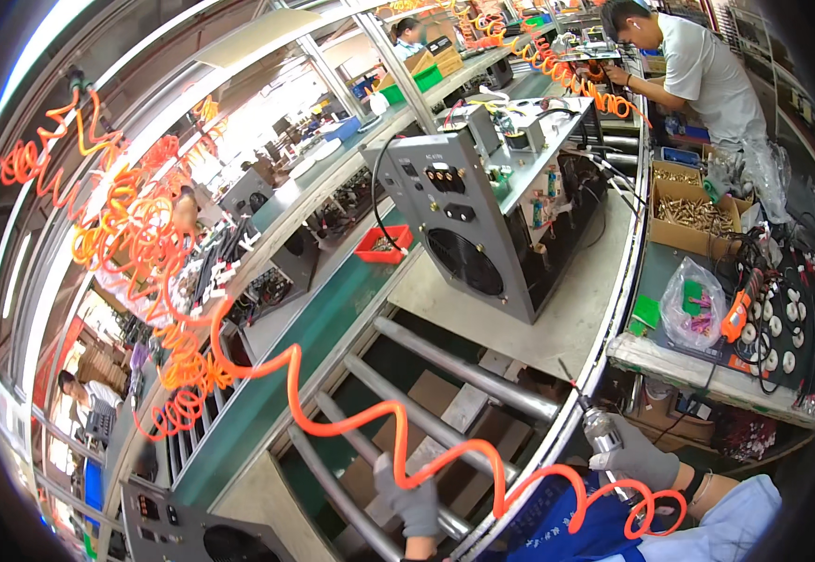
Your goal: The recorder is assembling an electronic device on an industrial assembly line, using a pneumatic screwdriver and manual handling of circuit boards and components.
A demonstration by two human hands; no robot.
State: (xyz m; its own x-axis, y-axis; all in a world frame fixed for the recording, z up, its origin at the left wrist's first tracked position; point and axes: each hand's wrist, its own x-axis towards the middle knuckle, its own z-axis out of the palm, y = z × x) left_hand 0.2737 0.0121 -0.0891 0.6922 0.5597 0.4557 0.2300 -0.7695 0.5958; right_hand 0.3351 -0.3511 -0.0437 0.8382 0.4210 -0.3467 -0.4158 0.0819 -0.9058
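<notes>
My right hand, in a grey glove, is closed around a silver air screwdriver. Its long thin bit points up and away from me. An orange coiled air hose runs from the left and loops beside my right wrist. My left hand, also gloved in grey, is over the metal rollers with its fingers loosely stretched out. The hose crosses it, and I see no grip on the hose. Ahead stands a grey metal machine case, fan panel towards me, its side uncovered and electrical parts showing.
The case sits on a pale board over the roller conveyor. A red tray lies left of it. On the right bench are a box of brass fittings, a plastic bag and white round parts. Another case is at lower left. A co-worker stands at far right.
</notes>
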